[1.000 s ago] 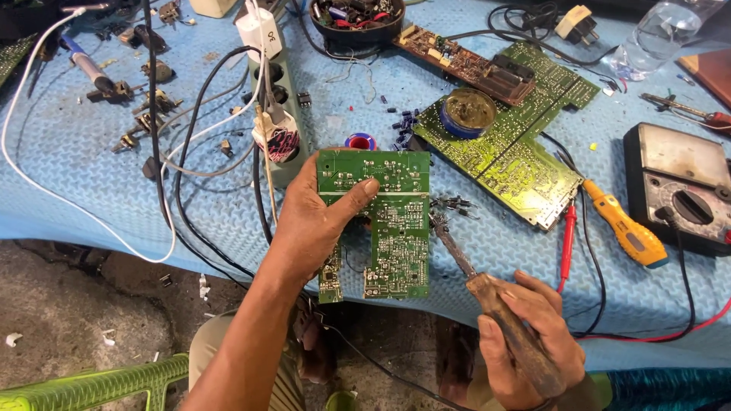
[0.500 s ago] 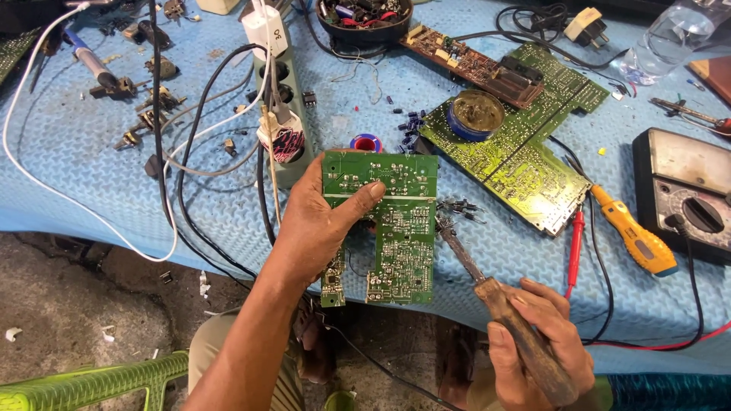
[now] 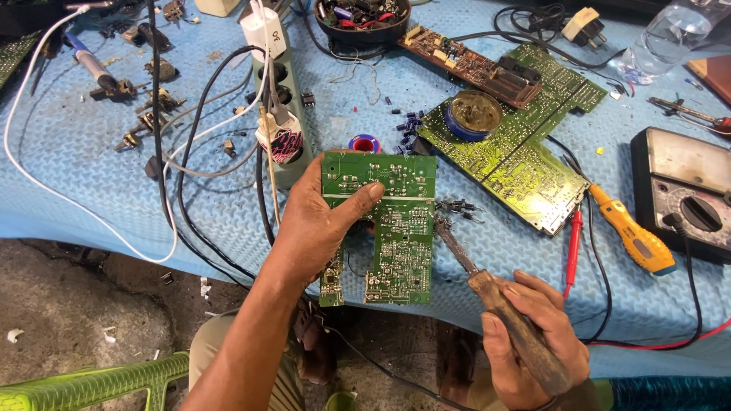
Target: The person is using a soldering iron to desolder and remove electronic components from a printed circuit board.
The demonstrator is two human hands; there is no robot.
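Left hand (image 3: 320, 228) gripped a green circuit board (image 3: 388, 228), thumb pressed across its upper face, board held solder side up just off the near edge of the tabletop (image 3: 91, 183). Right hand (image 3: 533, 342) was closed around the wooden handle of a soldering iron (image 3: 487, 293); its tip touched the board's right edge. Beyond lay a larger green board (image 3: 518, 152) with a round tin of paste (image 3: 474, 114) on it. A yellow screwdriver (image 3: 632, 236) and a meter (image 3: 685, 194) sat to the right. A power strip (image 3: 278, 91) and tangled cables (image 3: 183, 152) lay to the left.
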